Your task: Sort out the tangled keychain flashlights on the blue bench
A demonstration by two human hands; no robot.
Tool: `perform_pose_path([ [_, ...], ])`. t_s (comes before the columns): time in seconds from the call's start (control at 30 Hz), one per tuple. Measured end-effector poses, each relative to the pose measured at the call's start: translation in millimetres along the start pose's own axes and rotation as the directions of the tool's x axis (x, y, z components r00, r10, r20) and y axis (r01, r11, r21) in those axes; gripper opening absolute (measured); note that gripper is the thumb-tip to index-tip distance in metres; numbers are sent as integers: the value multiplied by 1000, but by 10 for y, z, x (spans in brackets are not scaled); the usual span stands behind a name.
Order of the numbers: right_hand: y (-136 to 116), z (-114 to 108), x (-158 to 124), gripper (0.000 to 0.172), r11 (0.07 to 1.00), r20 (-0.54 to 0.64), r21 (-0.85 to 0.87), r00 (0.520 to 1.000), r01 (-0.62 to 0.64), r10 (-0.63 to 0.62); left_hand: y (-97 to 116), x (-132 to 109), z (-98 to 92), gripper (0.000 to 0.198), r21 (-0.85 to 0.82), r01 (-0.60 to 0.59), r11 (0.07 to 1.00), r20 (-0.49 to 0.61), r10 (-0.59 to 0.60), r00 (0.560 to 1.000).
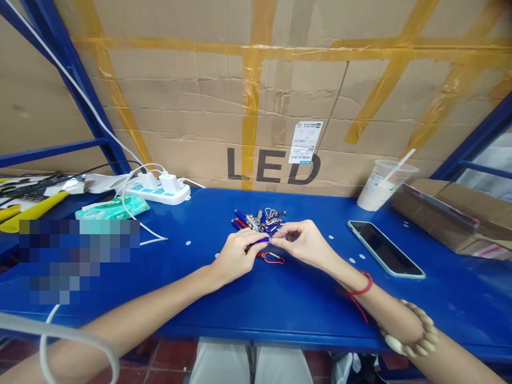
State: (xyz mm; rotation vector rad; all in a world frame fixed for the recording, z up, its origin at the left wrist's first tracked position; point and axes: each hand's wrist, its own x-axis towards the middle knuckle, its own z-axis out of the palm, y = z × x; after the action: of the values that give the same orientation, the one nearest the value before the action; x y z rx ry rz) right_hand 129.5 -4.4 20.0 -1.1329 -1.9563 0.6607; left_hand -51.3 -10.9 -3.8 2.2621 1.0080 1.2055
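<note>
My left hand [237, 255] is closed round a slim purple metal tube [262, 240], which looks like a small flashlight body. At its right end, the thumb and forefinger of my right hand [303, 242] pinch together; what they grip is too small to make out. Just beneath my hands lies a red tube with a red carabiner clip [274, 258] on the blue table [256, 309]. Behind them is a loose pile of coloured tubes [240, 217], silver parts and carabiner clips [270, 213], partly covered by my fingers.
A phone [386, 249] lies to the right, near a plastic cup with a straw [386, 186] and an open cardboard box [448, 213]. On the left are a power strip [176, 196], a tissue pack [114, 207] and white cables. A large carton [192, 106] stands behind the table.
</note>
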Motion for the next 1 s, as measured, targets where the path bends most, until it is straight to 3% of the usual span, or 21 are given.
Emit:
perform_pose_path([
  [0.23, 44, 20, -3, 28, 984, 45, 130, 992, -120, 115, -10, 19, -22, 22, 27, -79, 997, 27, 78, 997],
  [0.43, 21, -22, 60, 38, 947, 97, 209, 969, -245, 229, -41, 88, 11, 20, -26, 6, 1000, 3, -6, 1000],
  [0.53, 65, -148, 117, 41, 974, 76, 163, 986, -158, 147, -17, 131, 12, 22, -110, 145, 983, -1, -146, 989],
  [0.63, 164, -280, 155, 33, 985, -79, -169, 997, -28, 15, 3, 154, -10, 22, -184, 235, 954, 35, -233, 972],
  [0.7, 248, -315, 161, 27, 912, -57, -411, 998, 8, -34, -2, 161, -22, 23, -232, 252, 939, 51, -247, 968],
  [0.77, 331, -299, 159, 21, 844, 53, -531, 997, 76, -56, -18, 165, -18, 28, -302, 281, 911, 68, -274, 959],
  [0.9, 422, -231, 165, 17, 791, 222, -562, 965, 242, -138, -37, 171, 16, 32, -464, 376, 802, 107, -371, 922],
  [1.0, 377, -235, 179, 20, 833, 184, -492, 966, 251, -182, -22, 176, 11, 35, -533, 405, 743, 114, -412, 904],
])
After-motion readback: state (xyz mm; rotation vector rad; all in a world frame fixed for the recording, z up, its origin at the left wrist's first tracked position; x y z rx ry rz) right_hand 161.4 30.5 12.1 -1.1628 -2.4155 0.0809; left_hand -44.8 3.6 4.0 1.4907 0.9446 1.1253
